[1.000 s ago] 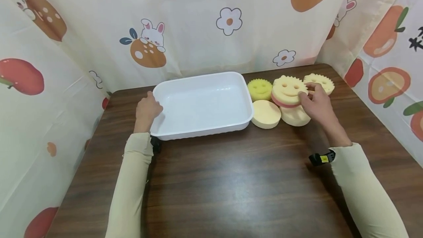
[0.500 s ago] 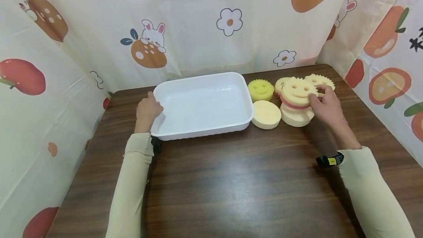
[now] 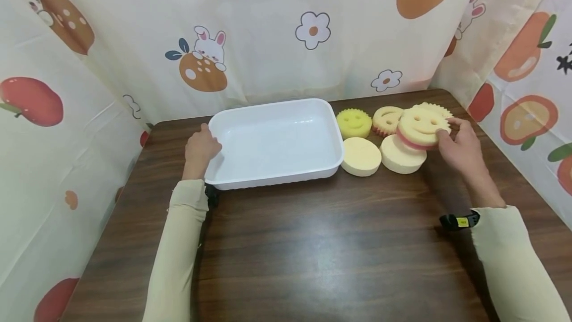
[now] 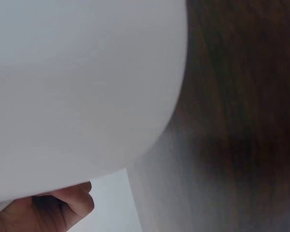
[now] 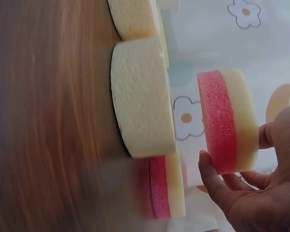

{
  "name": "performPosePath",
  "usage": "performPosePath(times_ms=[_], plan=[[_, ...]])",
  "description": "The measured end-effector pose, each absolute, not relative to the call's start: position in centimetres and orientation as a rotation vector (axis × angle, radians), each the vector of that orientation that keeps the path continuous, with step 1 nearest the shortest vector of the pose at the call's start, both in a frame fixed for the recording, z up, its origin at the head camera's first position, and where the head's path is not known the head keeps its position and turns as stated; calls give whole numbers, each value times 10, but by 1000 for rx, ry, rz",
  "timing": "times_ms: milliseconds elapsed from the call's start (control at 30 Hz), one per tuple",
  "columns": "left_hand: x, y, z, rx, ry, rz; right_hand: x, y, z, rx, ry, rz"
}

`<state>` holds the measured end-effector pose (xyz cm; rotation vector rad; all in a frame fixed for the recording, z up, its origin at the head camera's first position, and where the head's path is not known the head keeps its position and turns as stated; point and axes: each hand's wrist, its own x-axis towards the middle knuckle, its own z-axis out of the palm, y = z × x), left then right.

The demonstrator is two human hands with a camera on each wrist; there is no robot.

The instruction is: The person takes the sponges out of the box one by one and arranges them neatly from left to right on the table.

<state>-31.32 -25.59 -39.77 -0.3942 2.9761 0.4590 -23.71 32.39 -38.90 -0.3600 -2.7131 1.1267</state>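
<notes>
My left hand (image 3: pixel 202 149) grips the left rim of a white rectangular tray (image 3: pixel 277 181); in the left wrist view its curled fingers (image 4: pixel 77 200) show at the edge of the tray (image 4: pixel 87 106). My right hand (image 3: pixel 464 153) pinches a round smiley-face sponge (image 3: pixel 422 125), cream on top and pink-red below. The right wrist view shows this sponge (image 5: pixel 227 123) raised off the table, between thumb and fingertips. Below and to its left lies a plain cream round sponge (image 3: pixel 403 157). Another smiley sponge (image 3: pixel 440 108) is partly hidden behind the held one.
Right of the tray lie a yellow smiley sponge (image 3: pixel 354 124), a cream-and-pink smiley sponge (image 3: pixel 387 120) and a second plain cream sponge (image 3: pixel 361 157), close to the tray wall. All stand on a dark wooden table (image 3: pixel 321 242). A printed curtain (image 3: pixel 268 63) hangs behind the table.
My right hand has moved to the right with the smiley-face sponge, uncovering the cream-and-pink sponge at the back and more of the plain one. My left hand stays on the tray.
</notes>
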Motion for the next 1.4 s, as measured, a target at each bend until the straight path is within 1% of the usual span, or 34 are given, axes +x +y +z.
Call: performPosePath(times_ms=[500,933,1400], plan=[[-316,-255,-398,-394,2976,449,-231,348,-385,-570,-2740,1235],[-313,-254,-396,-395,2973,471,-227,366,-387,-539,-2719,1141],[-315,-256,-399,-385,2987,449,-223,383,-391,-556,-2813,1191]])
